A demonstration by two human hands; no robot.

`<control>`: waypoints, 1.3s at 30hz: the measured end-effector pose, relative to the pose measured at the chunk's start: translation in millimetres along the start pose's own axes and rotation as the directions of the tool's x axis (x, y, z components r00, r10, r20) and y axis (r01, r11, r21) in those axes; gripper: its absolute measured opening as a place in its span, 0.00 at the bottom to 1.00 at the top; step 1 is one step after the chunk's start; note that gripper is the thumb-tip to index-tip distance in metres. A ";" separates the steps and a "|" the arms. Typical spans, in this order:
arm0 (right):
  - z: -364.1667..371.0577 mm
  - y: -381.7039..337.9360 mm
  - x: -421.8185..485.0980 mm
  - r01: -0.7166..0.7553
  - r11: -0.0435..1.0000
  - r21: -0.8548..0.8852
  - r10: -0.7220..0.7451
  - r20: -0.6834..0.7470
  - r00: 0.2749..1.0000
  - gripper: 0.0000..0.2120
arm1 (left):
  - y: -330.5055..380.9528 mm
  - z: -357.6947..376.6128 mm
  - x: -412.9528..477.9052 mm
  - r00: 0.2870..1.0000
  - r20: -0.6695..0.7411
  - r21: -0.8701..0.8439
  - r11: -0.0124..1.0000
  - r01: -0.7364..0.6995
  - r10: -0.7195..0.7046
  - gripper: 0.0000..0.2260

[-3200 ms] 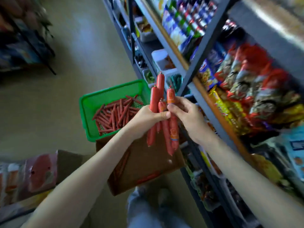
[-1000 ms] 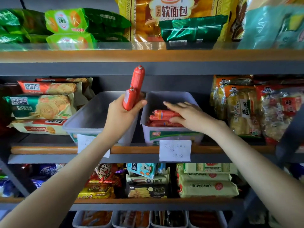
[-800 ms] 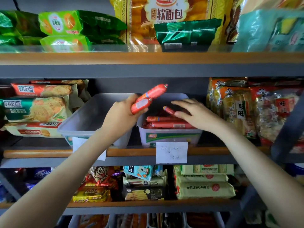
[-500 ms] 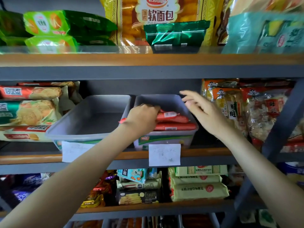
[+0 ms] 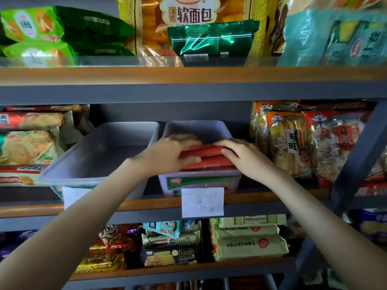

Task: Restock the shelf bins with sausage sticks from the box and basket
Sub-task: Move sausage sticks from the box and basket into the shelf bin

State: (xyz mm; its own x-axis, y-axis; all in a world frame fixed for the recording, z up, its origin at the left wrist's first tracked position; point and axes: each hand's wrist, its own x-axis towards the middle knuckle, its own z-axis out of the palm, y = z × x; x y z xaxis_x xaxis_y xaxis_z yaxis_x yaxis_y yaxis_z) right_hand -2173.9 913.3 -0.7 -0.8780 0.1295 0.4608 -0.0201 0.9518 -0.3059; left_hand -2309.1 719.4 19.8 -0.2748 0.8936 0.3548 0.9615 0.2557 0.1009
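Note:
Several red sausage sticks (image 5: 206,155) lie stacked lengthwise in the right grey shelf bin (image 5: 201,181) on the middle shelf. My left hand (image 5: 167,156) grips the left ends of the stack, fingers over the top and thumb underneath. My right hand (image 5: 243,156) holds the right ends, its fingers lying over the top stick and the thumb against the ends. The left grey bin (image 5: 100,147) beside it holds nothing that I can see. The box and the basket are out of view.
A handwritten paper label (image 5: 202,202) hangs below the right bin. Cracker packs (image 5: 29,143) stand left of the bins, rice-cracker bags (image 5: 293,141) right. A dark upright post (image 5: 360,147) crosses the right side. Snack packs fill the shelves above and below.
My left hand laid its sausage sticks into the right bin onto the others. My right hand came back from the bin's far rim, and both hands now close on the stack's ends.

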 end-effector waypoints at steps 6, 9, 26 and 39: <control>-3.0 -15.5 -1.7 0.057 0.987 -0.148 -0.005 0.332 0.943 0.27 | -10.4 8.2 -6.8 0.931 0.350 -0.010 0.993 0.117 -0.106 0.30; -8.7 -15.9 8.9 -0.005 0.978 -0.206 0.113 0.516 0.849 0.31 | -6.7 0.4 4.8 0.912 0.379 0.114 0.986 0.120 -0.155 0.34; -1.8 3.8 35.2 -0.074 0.984 -0.163 0.141 0.456 0.879 0.35 | -24.2 26.6 19.3 0.954 0.219 0.191 0.968 0.163 -0.204 0.39; 2.6 -15.6 24.5 -0.270 0.957 -0.103 0.289 0.389 0.875 0.25 | -13.1 15.6 18.8 0.963 0.197 0.216 0.966 0.140 -0.184 0.17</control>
State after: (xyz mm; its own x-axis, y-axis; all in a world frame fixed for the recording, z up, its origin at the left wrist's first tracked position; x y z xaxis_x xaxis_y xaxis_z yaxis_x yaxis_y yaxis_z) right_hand -2196.3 900.8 13.2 -0.9599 0.2803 -0.0090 0.2674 0.9048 -0.3314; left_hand -2326.9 738.6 10.6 -0.4415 0.8862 0.1405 0.8904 0.4521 -0.0530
